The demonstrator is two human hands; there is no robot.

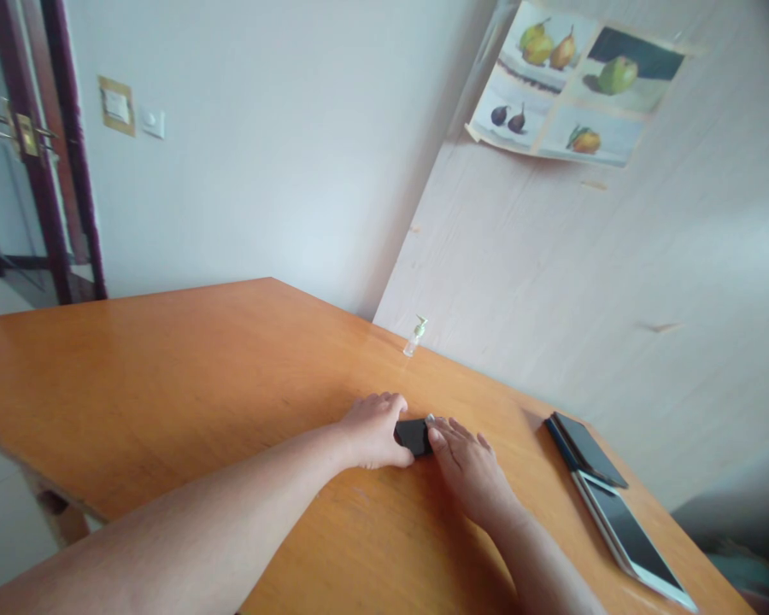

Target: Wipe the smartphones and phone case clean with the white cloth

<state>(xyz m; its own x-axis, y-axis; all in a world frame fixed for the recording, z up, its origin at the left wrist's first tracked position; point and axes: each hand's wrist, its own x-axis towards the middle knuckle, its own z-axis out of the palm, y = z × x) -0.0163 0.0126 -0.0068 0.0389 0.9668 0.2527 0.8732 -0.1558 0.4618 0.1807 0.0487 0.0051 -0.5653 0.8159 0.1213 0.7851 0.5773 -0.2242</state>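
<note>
A small, flat, dark object (413, 436) with a smooth black face is between my two hands on the orange-brown wooden table; its exact kind is unclear. My left hand (377, 431) grips its left end, thumb on the near edge and fingers at the far edge. Over its right end lies my right hand (465, 461), with the thumb against the black face and the fingers bent over the far side, hiding that end. A tiny white bit (430, 419) shows by the right fingertips; I cannot tell what it is.
Behind my hands a clear pump bottle (411, 344) stands near the table's (185, 367) back edge. To the right lie a dark tablet-like device (588, 448) and a white-framed tablet (637, 534). A board with a fruit picture (577, 85) leans behind; a door (29, 137) is far left.
</note>
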